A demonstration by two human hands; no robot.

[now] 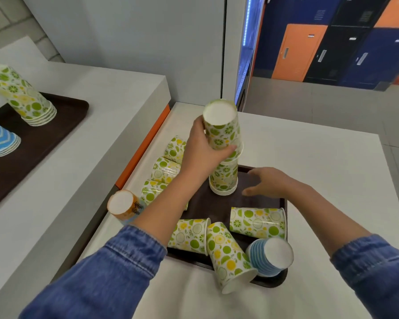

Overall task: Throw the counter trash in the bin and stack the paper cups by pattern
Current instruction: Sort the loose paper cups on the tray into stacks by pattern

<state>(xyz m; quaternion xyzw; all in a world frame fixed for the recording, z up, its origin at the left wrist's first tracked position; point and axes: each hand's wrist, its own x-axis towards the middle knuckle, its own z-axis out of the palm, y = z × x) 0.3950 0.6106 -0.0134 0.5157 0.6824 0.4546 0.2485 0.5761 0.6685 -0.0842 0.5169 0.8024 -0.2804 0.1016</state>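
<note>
Paper is thin and crushes easily, so my left grip holds the lime-print cup softly by its wall, atop the stack on the tray, right grip open beside

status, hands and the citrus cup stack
Left hand grips tilted citrus cup atop citrus stack. Right hand open beside stack base. Loose citrus cups lie on brown tray, none blocking.
</note>
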